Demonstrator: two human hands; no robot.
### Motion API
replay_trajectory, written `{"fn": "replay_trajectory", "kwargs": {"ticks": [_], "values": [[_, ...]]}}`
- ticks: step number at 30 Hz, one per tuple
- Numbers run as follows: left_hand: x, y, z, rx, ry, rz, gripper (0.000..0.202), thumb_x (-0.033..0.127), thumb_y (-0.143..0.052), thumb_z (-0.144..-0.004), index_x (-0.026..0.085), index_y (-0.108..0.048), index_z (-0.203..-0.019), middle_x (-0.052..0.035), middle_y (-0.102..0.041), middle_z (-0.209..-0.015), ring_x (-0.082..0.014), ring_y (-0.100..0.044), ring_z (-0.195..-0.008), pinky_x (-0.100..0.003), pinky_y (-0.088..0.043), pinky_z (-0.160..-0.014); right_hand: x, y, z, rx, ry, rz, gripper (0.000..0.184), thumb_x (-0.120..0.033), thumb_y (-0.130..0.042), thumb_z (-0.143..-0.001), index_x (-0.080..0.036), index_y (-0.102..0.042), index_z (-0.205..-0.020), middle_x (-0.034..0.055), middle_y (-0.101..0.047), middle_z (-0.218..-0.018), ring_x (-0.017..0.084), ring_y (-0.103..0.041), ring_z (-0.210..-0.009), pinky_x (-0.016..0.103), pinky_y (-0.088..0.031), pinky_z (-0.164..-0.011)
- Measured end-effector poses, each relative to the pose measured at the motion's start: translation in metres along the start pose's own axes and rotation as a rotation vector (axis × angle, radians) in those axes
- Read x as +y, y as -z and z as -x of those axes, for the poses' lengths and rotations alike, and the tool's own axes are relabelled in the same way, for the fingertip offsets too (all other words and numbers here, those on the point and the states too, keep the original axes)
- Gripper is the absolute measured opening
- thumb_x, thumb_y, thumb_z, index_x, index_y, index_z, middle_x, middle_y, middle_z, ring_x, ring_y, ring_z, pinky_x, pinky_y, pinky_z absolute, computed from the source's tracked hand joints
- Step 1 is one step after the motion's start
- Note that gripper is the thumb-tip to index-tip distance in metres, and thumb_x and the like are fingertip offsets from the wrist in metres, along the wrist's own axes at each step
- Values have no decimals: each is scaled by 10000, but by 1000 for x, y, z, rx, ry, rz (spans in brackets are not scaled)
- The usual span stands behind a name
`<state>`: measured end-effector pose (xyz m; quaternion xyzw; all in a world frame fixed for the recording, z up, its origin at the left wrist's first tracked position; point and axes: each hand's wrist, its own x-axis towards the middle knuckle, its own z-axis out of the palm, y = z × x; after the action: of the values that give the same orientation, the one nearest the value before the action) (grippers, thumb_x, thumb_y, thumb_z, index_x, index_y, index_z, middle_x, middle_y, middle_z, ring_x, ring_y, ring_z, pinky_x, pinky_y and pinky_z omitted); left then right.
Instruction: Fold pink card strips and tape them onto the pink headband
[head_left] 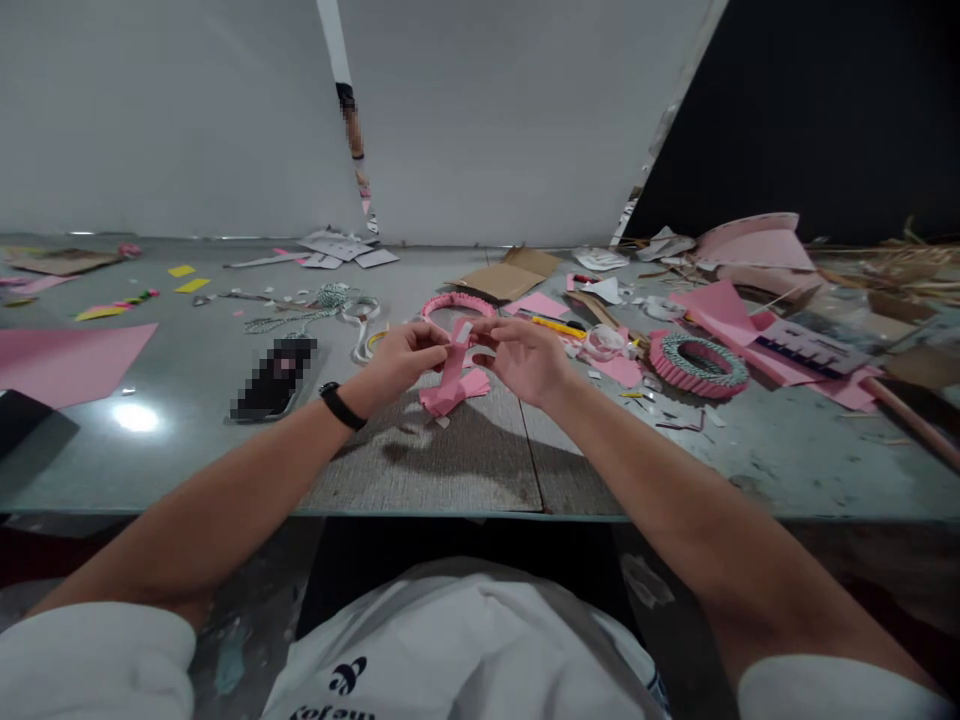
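My left hand (409,360) is closed in a pinch on a folded pink paper strip (452,368), which stands up above the table. A small white patch, perhaps tape, shows near the strip's top. My right hand (527,360) is at the strip's right side, thumb and forefinger curved and apart, a fingertip against its upper edge. Below the strip lie more pink paper pieces (474,383), partly overlapped by it. Just behind my hands is a pleated pink paper ring (457,301), its near side hidden.
Left of my hands lies a phone (274,378). On the right are a yellow cutter (559,325), a pink ring with green-white cord (701,364), a ruler (814,345) and pink sheets. Brown cardboard (506,277) lies behind, and a large pink sheet (67,362) at far left.
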<state>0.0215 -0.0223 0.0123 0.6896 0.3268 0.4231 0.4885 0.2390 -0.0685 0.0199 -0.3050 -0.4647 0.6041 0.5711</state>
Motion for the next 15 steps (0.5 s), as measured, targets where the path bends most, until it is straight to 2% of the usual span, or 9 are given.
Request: {"fn": "replay_trajectory", "kwargs": {"ticks": [4,9,15], "values": [[2,1,0,-29,5,9,246,341,-867,-717,169,-742,-841,-12,-726,-816,-118,-631,-704,-287,-542,-711,3,7,-2,-44,-11,-34,194,-327,-774,-691,-269,-870,-850,65,-811,-954,259,-682,-1011,374,-550,-841],[3,2,0,-72,19,19,227,318,-859,-727,170,-732,-844,0,-715,-803,-115,-644,-722,-283,-537,-732,2,6,-1,-56,2,6,218,-323,-828,-668,-268,-889,-870,63,-811,-950,246,-679,-969,373,-549,-841],[0,4,-2,-104,47,31,232,290,-880,-745,165,-754,-895,-9,-715,-819,-115,-631,-727,-253,-477,-673,2,5,-1,-49,41,69,230,-328,-857,-641,-263,-905,-856,64,-817,-947,237,-690,-930,364,-554,-807]]}}
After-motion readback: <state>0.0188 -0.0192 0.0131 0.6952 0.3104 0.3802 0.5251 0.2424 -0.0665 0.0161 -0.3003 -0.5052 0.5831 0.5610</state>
